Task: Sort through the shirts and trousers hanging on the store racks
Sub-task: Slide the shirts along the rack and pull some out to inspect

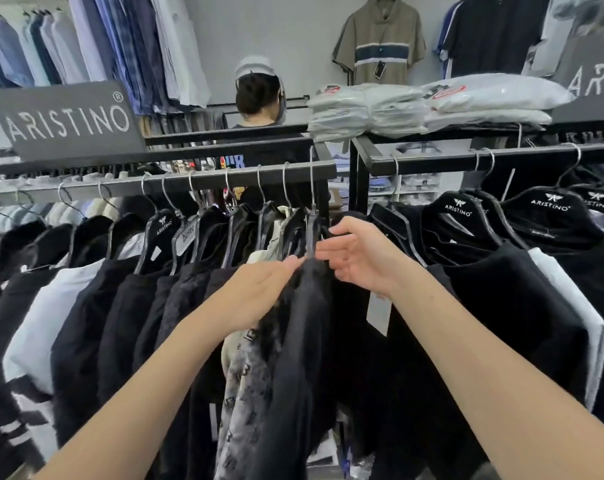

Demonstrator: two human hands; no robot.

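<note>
— The rack (pixel 245 178)?
— Black bar, packed with shirts (pixel 127 306), mostly black, a few white.
— And the hands?
— Left hand (pixel 259 292) touches the end shirt (pixel 311 323), fingers straight; right hand (pixel 359 259) is relaxed beside it, holding nothing. Grey wall (pixel 293 36) behind.

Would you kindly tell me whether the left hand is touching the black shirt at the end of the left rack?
Touching: the head view shows the left hand resting its fingertips on the black shirt at its shoulder, with no gap.
</note>
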